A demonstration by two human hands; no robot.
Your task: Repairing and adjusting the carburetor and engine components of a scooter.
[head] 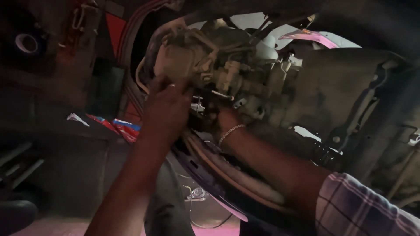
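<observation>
A dusty, pale engine and carburettor assembly (218, 65) of a small vehicle fills the upper middle of the head view. My left hand (166, 109) reaches up from below and rests against its lower left side, fingers spread over the metal casing. My right hand (221, 116), with a thin chain bracelet (231, 132) on the wrist, pushes in underneath the assembly; its fingers are hidden among the parts, so what they grip is unclear. A checked sleeve (358, 209) covers my right upper arm.
Hoses and cables (210, 161) curve beneath the engine. A dark body panel (350, 100) lies to the right. A red and blue cloth or packet (122, 126) sits on a dark ledge at left. A pink surface (310, 37) shows behind.
</observation>
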